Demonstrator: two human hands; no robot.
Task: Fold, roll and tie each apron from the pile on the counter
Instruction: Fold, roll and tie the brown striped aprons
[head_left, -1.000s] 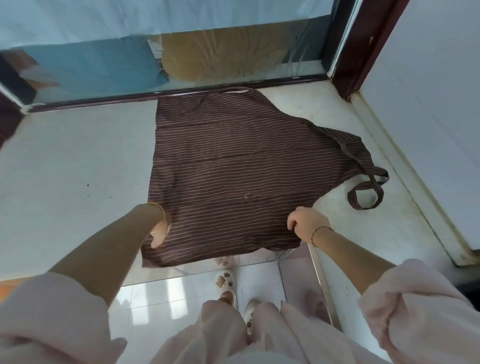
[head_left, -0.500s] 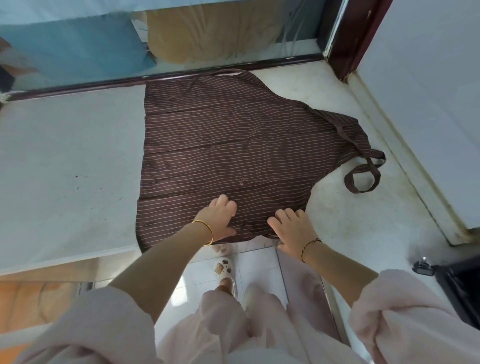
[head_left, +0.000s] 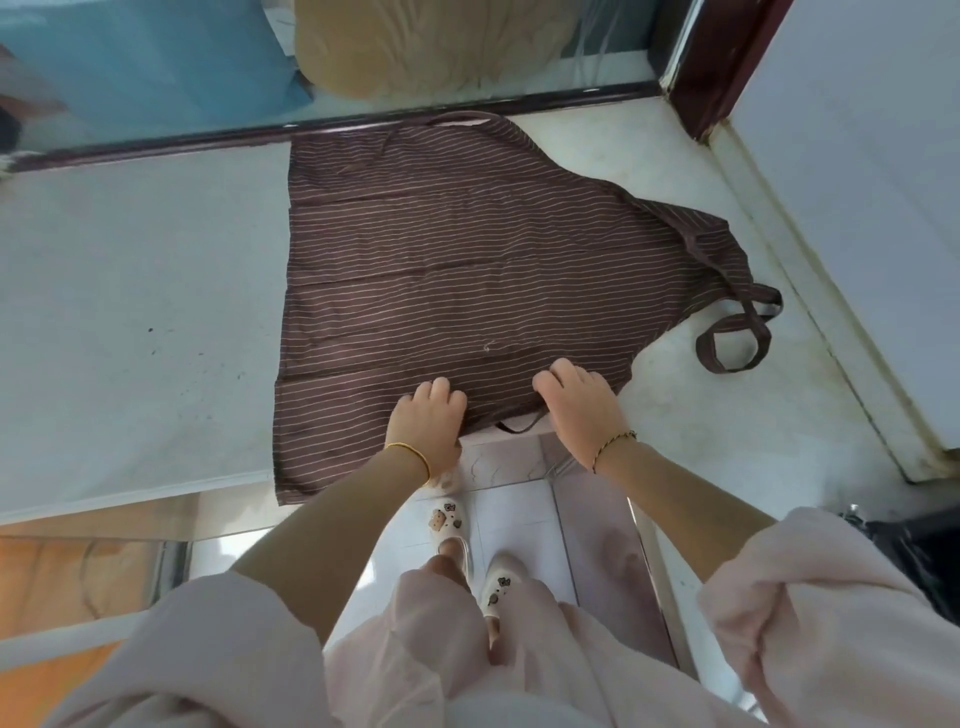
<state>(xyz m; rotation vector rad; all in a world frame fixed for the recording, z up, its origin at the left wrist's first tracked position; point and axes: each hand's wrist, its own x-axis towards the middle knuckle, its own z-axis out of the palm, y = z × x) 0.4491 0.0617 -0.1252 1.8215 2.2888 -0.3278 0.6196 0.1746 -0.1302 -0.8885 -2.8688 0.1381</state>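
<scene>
1. Brown apron (head_left: 467, 270) w/ thin pale stripes lies spread flat on the white counter (head_left: 130, 312). Its far edge is right up against the dark window frame (head_left: 332, 130).
2. Apron's near-left corner hangs a bit over the counter's front edge. Rest of the near hem sits approx. at that edge.
3. Bib end points right. Its strap loop (head_left: 737, 343) lies on the counter just beside the bib, near the wall (head_left: 857, 156).
4. Short bit of dark tie (head_left: 519, 428) peeks out under the near hem, between the two hands.
5. Left hand (head_left: 428, 428): on the near hem, fingers curled down into the fabric, gripping it. Gold bangle (head_left: 413, 457) on the wrist.
6. Right hand (head_left: 584, 410): also on the near hem, near the left hand but not touching it. Fingers curled over the cloth, gripping it, and the fabric puckers slightly at the fingertips. Braided bracelet (head_left: 613, 447) on the wrist.
7. Both arms reach fwd from pale pink sleeves (head_left: 831, 597) pushed up past the elbows.
8. Below the counter edge: light tiled floor (head_left: 519, 525) and pale slippers (head_left: 449, 525) w/ small charms.
9. Behind the glass: blue and tan shapes, too blurred to ID.
10. Dark object (head_left: 914, 551) at the right edge, can't tell what it is.
</scene>
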